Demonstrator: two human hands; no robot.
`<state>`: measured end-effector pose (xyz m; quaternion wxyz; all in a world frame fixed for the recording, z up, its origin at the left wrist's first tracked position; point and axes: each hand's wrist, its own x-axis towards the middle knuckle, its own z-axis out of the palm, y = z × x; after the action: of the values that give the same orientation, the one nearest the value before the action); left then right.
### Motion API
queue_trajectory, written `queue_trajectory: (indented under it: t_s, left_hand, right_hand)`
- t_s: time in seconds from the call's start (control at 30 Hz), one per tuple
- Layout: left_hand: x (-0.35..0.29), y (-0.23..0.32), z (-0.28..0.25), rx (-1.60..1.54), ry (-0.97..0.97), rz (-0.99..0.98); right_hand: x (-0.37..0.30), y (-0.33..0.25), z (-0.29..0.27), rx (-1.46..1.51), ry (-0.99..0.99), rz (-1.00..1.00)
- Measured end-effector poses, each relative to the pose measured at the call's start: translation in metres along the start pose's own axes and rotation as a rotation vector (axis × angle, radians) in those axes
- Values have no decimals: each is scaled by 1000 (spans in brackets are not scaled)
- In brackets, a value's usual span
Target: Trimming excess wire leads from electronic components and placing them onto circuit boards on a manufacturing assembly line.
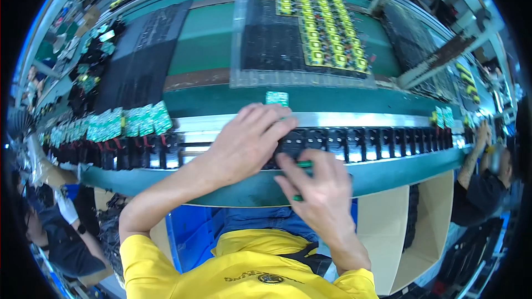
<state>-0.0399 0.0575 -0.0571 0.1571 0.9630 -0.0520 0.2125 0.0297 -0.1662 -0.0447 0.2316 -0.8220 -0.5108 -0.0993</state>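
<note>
My left hand (249, 138) reaches over a row of black plastic casings (354, 143) on a metal rail. Its fingers curl together at the top of one black casing (292, 141), and the thumb is hidden. Just beyond those fingers is a small green circuit board (277, 98). On the near side of the same casing, my right hand (321, 188) is closed, its index fingertip touching the casing. Green bits of a thin item (304, 164) show between the right fingers; most of it is covered, so its kind cannot be told.
Leftward along the rail, several casings carry green boards (149, 120) with red wires. Behind lies a tray of yellow-and-black components (332, 39) on the green conveyor (205, 39). A metal post (432, 63) rises at right. Cardboard boxes (382, 227) and a blue bin (191, 238) stand below. Co-workers sit on both sides.
</note>
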Motion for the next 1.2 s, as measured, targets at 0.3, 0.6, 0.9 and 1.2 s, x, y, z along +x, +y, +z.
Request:
queue_trajectory:
  t_s: [0.3,0.6,0.9,1.2]
  left_hand:
    - [-84,-29,-74,350,-157,-134]
    - [-10,-33,-87,260,-70,-68]
    - [198,-204,83,417,119,-224]
    - [260,-273,147,439,173,-189]
  right_hand:
    - [-27,62,-41,71,236,448]
    - [-16,64,-48,698,221,452]
    - [-15,91,-53,1705,191,260]
    - [-40,120,-74,1817,496,265]
